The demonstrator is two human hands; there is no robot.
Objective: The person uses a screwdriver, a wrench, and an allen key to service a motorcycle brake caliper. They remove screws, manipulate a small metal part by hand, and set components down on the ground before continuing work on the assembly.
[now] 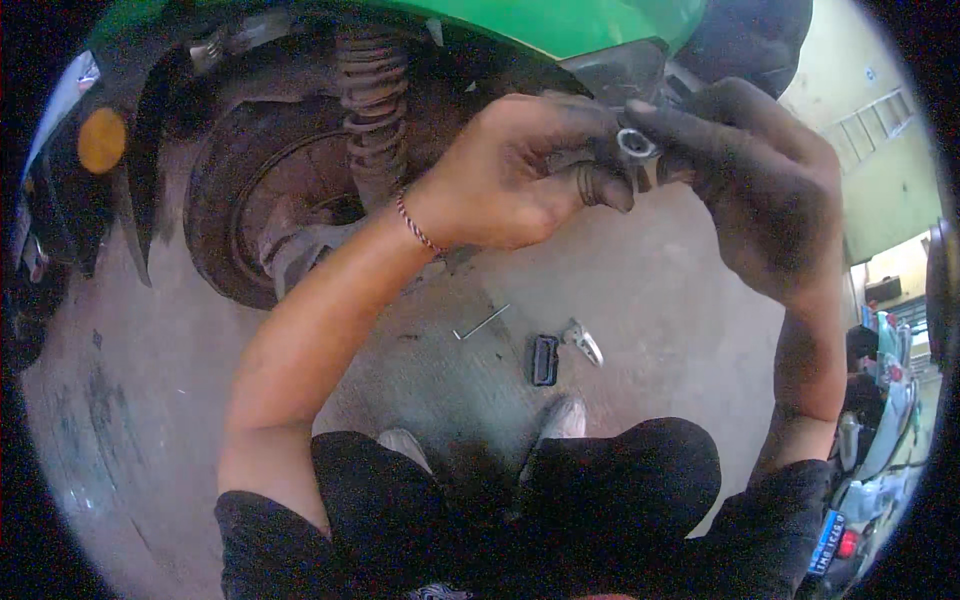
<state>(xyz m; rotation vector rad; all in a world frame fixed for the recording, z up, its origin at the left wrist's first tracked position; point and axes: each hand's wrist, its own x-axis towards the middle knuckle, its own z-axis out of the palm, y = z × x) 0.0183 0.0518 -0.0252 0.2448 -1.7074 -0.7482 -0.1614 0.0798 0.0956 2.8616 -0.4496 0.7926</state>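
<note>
Up in front of me, below the green body panel of a motorbike (560, 25), both my hands meet around a small round metal piece (637, 146). It has a pale rim and a dark centre, and its exact kind does not show. My left hand (520, 165) pinches it from the left, thumb and fingers closed. From the right, my right hand (770, 180), dark with grime, is closed on it too, its fingertips near the left thumb. Fingers cover most of the piece, so its length is hidden.
A rear wheel (270, 200) and coil spring shock absorber (375, 110) stand at the left. On the floor lie a thin L-shaped rod (482, 322), a black rectangular part (544, 360) and a silver lever-like part (585, 343). Other motorbikes (885, 400) stand far right, below a ladder (868, 128).
</note>
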